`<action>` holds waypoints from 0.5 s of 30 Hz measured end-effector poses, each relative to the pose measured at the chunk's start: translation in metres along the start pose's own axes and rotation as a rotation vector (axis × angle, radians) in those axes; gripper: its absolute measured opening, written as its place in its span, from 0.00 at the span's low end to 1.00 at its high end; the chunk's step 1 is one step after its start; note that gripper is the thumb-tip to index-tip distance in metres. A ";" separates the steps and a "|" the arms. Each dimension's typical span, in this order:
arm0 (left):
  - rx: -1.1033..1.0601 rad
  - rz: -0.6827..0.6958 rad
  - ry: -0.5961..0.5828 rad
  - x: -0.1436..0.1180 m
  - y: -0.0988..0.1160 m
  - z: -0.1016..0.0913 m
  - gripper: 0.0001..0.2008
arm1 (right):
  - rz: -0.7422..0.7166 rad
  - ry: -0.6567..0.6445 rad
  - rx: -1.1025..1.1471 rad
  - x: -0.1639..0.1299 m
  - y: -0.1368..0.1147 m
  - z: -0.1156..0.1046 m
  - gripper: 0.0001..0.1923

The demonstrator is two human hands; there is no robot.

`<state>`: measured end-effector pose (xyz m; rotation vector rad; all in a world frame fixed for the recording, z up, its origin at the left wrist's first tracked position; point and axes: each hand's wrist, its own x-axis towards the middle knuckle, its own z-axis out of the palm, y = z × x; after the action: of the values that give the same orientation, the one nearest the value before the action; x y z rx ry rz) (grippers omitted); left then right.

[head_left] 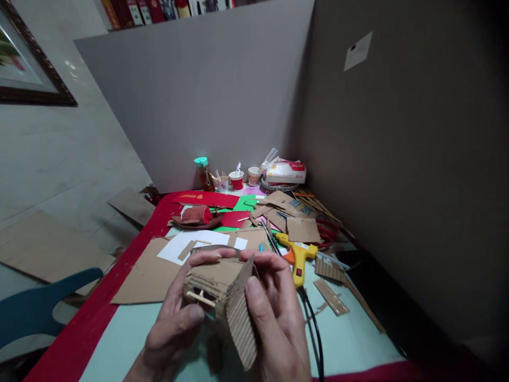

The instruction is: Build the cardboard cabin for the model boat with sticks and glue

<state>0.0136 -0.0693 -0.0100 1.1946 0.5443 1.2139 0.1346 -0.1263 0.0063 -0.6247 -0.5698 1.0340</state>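
A small cardboard model house (214, 271) is held between both hands above the table, tilted toward me. My left hand (170, 313) wraps its left side, thumb low near a window opening with a pale stick frame (201, 298). Against the corrugated cardboard roof panel (240, 313) on the right side presses the thumb of my right hand (278, 313), whose fingers curl behind the model. The underside of the model is hidden. Just beyond my right hand lies a yellow hot glue gun (299, 255), its black cord running toward me.
Cardboard scraps (304, 228) lie at the back right. A model boat (199, 216) rests at the back left. Behind stand a bottle (204, 175), paper cups (236, 180) with sticks, and a tissue pack (286, 172). Grey panels (222, 95) rise behind and at right.
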 end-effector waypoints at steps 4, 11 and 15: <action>-0.003 -0.015 0.046 -0.002 0.000 0.005 0.24 | -0.054 -0.014 -0.088 0.000 -0.004 0.000 0.07; -0.003 -0.063 0.083 -0.007 0.003 0.013 0.25 | -0.184 0.071 -0.256 0.000 0.004 -0.002 0.10; 0.005 -0.065 0.084 -0.008 0.002 0.012 0.23 | -0.309 0.056 -0.264 0.002 0.012 -0.001 0.13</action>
<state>0.0209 -0.0815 -0.0064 1.1256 0.6441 1.2118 0.1291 -0.1207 -0.0030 -0.7674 -0.7347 0.6540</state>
